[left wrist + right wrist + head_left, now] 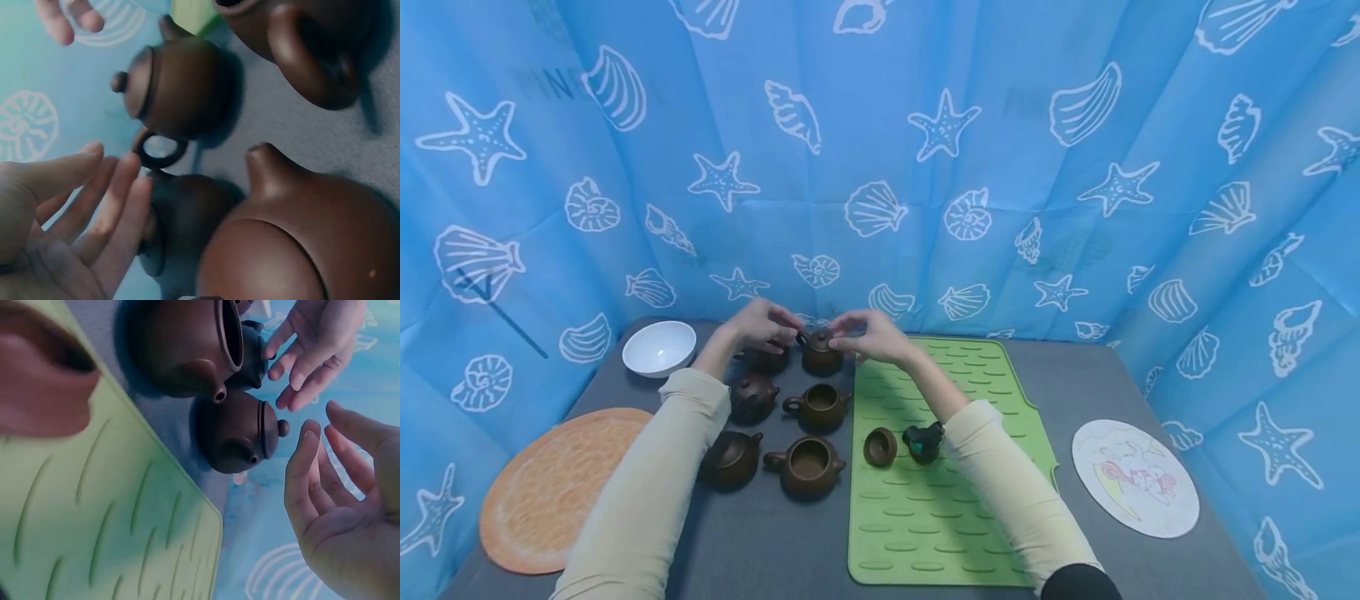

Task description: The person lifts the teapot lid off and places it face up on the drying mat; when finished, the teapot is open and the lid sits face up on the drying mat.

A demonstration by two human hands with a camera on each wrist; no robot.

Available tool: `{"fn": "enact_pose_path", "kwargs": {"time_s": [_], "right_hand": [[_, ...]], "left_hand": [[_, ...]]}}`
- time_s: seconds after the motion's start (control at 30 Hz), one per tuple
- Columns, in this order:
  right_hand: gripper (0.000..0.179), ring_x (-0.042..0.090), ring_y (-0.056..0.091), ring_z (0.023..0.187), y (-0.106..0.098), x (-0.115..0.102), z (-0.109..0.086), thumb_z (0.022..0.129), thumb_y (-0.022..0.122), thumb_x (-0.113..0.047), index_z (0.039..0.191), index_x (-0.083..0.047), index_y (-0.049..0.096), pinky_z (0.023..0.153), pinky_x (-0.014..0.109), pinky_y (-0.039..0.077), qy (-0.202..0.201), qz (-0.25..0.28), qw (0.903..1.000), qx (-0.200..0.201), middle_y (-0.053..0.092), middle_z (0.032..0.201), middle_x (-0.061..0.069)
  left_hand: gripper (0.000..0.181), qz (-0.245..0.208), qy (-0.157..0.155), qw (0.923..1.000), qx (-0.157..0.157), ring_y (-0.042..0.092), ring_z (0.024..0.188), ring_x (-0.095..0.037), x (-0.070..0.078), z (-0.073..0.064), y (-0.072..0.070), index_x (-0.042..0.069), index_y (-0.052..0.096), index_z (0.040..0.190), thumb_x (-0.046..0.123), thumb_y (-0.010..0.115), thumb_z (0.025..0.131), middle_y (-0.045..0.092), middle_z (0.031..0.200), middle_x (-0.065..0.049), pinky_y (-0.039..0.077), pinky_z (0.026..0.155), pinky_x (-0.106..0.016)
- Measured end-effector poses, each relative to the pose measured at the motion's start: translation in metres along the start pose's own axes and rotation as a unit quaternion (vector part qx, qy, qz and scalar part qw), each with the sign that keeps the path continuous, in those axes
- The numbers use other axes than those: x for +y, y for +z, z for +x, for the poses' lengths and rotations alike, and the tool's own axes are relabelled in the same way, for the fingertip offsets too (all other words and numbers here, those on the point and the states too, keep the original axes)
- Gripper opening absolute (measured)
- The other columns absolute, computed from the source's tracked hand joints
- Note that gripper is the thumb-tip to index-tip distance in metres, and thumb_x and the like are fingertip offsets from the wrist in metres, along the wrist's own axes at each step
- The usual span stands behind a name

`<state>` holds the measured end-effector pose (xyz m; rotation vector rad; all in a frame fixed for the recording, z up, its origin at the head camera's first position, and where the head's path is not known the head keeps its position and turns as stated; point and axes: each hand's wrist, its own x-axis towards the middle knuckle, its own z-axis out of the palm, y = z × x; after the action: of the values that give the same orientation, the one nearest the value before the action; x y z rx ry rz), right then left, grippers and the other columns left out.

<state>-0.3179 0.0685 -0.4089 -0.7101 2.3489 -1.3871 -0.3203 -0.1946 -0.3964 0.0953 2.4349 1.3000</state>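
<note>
A lidded brown teapot (822,360) stands at the far end of the table between both hands. My left hand (758,327) is by its handle, fingers loosely bent and nothing in them; the left wrist view shows the fingertips just beside the ring handle (161,149). On the spout side, my right hand (876,336) hovers with thumb and fingers apart, and the right wrist view shows a gap between it and the lid knob (283,428). A darker teapot (767,358) sits under my left hand, partly hidden.
Nearer stand two lidless teapots (809,468) and two lidded ones (730,461). A small brown bowl-like piece (880,447) and a dark object (923,442) lie on the green mat (917,529). A white bowl (658,348), an orange round mat (561,492) and a printed disc (1135,479) flank them.
</note>
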Motion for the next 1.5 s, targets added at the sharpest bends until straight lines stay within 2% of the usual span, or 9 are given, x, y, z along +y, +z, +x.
{"fn": "enact_pose_path", "kwargs": {"time_s": [0.07, 0.17, 0.27, 0.33, 0.53, 0.73, 1.1, 1.23, 1.5], "right_hand": [[0.038, 0.038, 0.076, 0.096, 0.004, 0.001, 0.008, 0.103, 0.075, -0.016, 0.138, 0.000, 0.069, 0.087, 0.058, 0.068, 0.016, 0.009, 0.9997, 0.013, 0.075, 0.119, 0.017], [0.038, 0.029, 0.077, 0.090, 0.011, 0.004, 0.018, 0.103, 0.074, -0.015, 0.137, 0.001, 0.070, 0.084, 0.050, 0.070, 0.040, 0.022, 0.9983, 0.035, 0.075, 0.116, 0.017], [0.035, 0.020, 0.075, 0.084, 0.017, 0.006, 0.026, 0.102, 0.074, -0.013, 0.134, 0.001, 0.071, 0.081, 0.043, 0.070, 0.063, 0.034, 0.9958, 0.057, 0.076, 0.116, 0.018], [0.033, 0.017, 0.072, 0.082, 0.022, 0.007, 0.030, 0.102, 0.074, -0.012, 0.133, 0.001, 0.072, 0.080, 0.041, 0.070, 0.077, 0.043, 0.9939, 0.066, 0.077, 0.117, 0.020], [0.028, 0.014, 0.067, 0.075, 0.032, 0.011, 0.036, 0.101, 0.076, -0.012, 0.127, 0.001, 0.075, 0.072, 0.033, 0.069, 0.096, 0.051, 0.9905, 0.084, 0.078, 0.112, 0.019], [0.026, 0.014, 0.065, 0.074, 0.037, 0.012, 0.037, 0.102, 0.076, -0.013, 0.124, 0.000, 0.076, 0.067, 0.030, 0.067, 0.097, 0.045, 0.9895, 0.097, 0.079, 0.110, 0.019], [0.023, 0.014, 0.066, 0.075, 0.039, 0.008, 0.036, 0.103, 0.075, -0.014, 0.122, -0.001, 0.077, 0.068, 0.030, 0.067, 0.094, 0.021, 0.9907, 0.095, 0.079, 0.110, 0.020], [0.022, 0.013, 0.064, 0.072, 0.039, 0.008, 0.036, 0.103, 0.075, -0.013, 0.120, 0.000, 0.077, 0.066, 0.030, 0.067, 0.095, 0.018, 0.9904, 0.099, 0.080, 0.105, 0.018], [0.020, 0.012, 0.062, 0.069, 0.040, 0.009, 0.035, 0.104, 0.074, -0.012, 0.118, 0.002, 0.076, 0.060, 0.027, 0.063, 0.073, 0.012, 0.9920, 0.102, 0.073, 0.094, 0.010]], "left_hand": [[0.041, -0.003, -0.005, 1.0000, 0.004, 0.074, 0.121, -0.038, -0.004, 0.004, 0.000, -0.003, 0.060, 0.149, 0.009, 0.061, 0.110, 0.064, 0.145, -0.030, 0.067, 0.098, -0.042], [0.043, -0.005, -0.010, 0.9999, -0.003, 0.079, 0.097, -0.023, -0.007, 0.007, 0.000, -0.003, 0.055, 0.153, 0.009, 0.057, 0.112, 0.065, 0.142, -0.031, 0.069, 0.088, -0.037], [0.044, -0.008, -0.012, 0.9997, -0.019, 0.076, 0.077, -0.012, -0.008, 0.010, 0.003, -0.006, 0.052, 0.155, 0.007, 0.054, 0.113, 0.065, 0.140, -0.033, 0.069, 0.078, -0.032], [0.044, -0.011, -0.013, 0.9996, -0.023, 0.074, 0.070, -0.008, -0.007, 0.012, 0.005, -0.008, 0.052, 0.154, 0.005, 0.053, 0.112, 0.065, 0.139, -0.034, 0.069, 0.074, -0.030], [0.041, -0.014, -0.025, 0.9996, -0.004, 0.074, 0.070, -0.009, -0.003, 0.016, 0.011, -0.007, 0.056, 0.151, 0.004, 0.056, 0.111, 0.067, 0.136, -0.033, 0.068, 0.072, -0.028], [0.038, 0.006, -0.020, 0.9996, 0.017, 0.074, 0.069, -0.009, -0.003, 0.017, 0.015, -0.007, 0.062, 0.145, 0.005, 0.060, 0.110, 0.070, 0.134, -0.031, 0.068, 0.069, -0.027], [0.021, 0.013, -0.023, 0.9983, 0.051, 0.074, 0.061, -0.009, -0.004, 0.022, 0.024, -0.006, 0.075, 0.123, 0.001, 0.065, 0.106, 0.080, 0.109, -0.024, 0.068, 0.066, -0.028], [0.020, 0.016, -0.026, 0.9981, 0.053, 0.074, 0.062, -0.010, -0.003, 0.023, 0.024, -0.006, 0.076, 0.121, 0.001, 0.066, 0.106, 0.081, 0.104, -0.022, 0.068, 0.066, -0.029], [0.023, -0.010, -0.034, 0.9987, 0.036, 0.075, 0.065, -0.010, -0.005, 0.022, 0.021, -0.007, 0.074, 0.126, -0.001, 0.064, 0.106, 0.079, 0.108, -0.022, 0.069, 0.069, -0.029]]}}
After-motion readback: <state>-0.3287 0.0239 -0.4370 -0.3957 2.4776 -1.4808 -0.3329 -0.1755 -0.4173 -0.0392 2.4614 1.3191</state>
